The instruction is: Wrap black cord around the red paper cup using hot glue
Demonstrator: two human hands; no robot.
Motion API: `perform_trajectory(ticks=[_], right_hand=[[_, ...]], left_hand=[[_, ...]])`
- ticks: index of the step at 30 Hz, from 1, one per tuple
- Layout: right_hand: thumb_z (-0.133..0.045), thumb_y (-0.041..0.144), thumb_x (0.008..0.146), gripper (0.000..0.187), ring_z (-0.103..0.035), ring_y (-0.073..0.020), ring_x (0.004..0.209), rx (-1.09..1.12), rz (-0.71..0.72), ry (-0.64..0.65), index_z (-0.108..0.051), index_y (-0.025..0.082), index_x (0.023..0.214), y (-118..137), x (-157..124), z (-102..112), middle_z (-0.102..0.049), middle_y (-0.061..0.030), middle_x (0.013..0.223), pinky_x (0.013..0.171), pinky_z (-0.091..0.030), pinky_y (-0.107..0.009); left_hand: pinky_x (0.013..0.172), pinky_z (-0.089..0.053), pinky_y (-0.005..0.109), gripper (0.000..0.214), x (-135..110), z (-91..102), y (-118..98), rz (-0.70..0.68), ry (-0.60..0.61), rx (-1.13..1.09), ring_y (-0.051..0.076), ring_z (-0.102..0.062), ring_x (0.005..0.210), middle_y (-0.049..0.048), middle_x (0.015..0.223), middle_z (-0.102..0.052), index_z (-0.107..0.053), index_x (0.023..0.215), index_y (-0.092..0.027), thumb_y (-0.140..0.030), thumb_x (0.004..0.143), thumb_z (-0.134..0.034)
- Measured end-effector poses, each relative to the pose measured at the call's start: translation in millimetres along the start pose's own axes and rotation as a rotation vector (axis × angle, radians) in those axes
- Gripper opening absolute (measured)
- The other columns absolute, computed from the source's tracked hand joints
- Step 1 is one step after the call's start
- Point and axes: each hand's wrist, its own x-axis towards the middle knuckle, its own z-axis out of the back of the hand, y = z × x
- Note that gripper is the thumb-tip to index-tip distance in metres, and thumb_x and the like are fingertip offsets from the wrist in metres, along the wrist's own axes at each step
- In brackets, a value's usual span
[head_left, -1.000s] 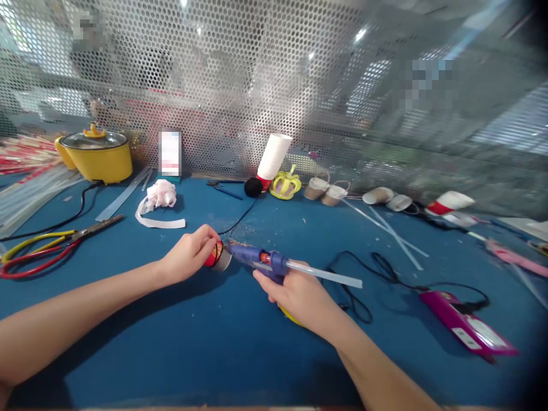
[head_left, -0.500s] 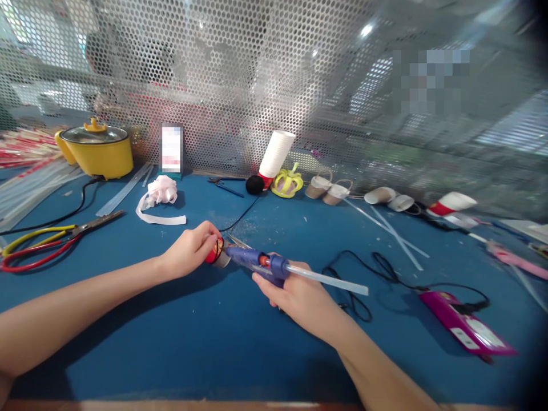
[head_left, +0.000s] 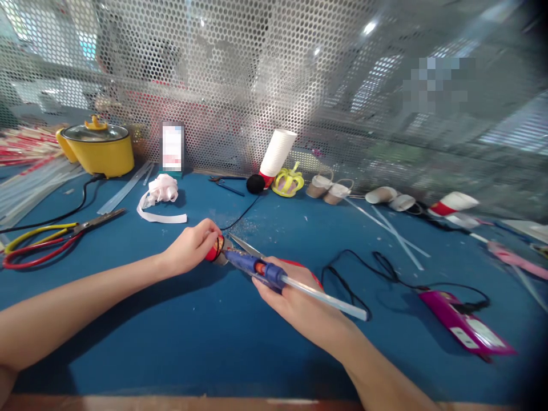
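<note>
Head view: red cup just left of centre, at the nozzle end of the glue gun; contact unclear.
Left hand, nearer, pinches the cup; right hand wraps the gun, long axis slanting toward lower right. Against half a second ago, the glue stick's tail sits lower in frame; a red handle shows beyond the right hand.
</note>
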Motion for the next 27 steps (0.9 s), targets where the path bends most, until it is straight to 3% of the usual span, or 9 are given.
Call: perform_trajectory(ticks=[9,21,27], right_hand=[[-0.049,0.016,0.076,0.010,-0.059,-0.0139,0.066,0.013,-0.021,0.045,-0.057,0.020,0.081,-6.6,-2.0,-5.3,-0.063,-0.0014,0.076,0.058,-0.042,-0.022],[-0.049,0.018,0.077,0.007,-0.059,-0.0134,0.064,0.002,-0.014,0.059,-0.056,0.020,0.078,-3.1,-3.1,-3.8,-0.063,-0.0003,0.072,0.058,-0.042,-0.022],[-0.045,0.024,0.080,0.013,-0.057,-0.0152,0.060,-0.002,-0.027,0.016,-0.052,0.021,0.070,-2.4,0.4,2.3,-0.061,-0.0013,0.064,0.052,-0.041,-0.024]], left_hand=[[0.061,-0.042,0.025,0.019,-0.3,-0.7,-1.0,-0.003,-0.003,0.008,0.014,-0.056,0.066,0.0021,0.074,-0.062,-0.049,0.086,-0.017,-0.027,0.085,-0.033],[0.062,-0.042,0.025,0.018,-0.5,0.0,-1.8,0.006,-0.007,0.015,0.014,-0.056,0.067,0.0025,0.078,-0.062,-0.049,0.087,-0.017,-0.026,0.086,-0.033],[0.057,-0.039,0.023,0.018,-2.8,-0.9,-2.6,-0.012,0.008,0.011,0.012,-0.053,0.060,0.0000,0.068,-0.058,-0.049,0.086,-0.017,-0.025,0.086,-0.033]])
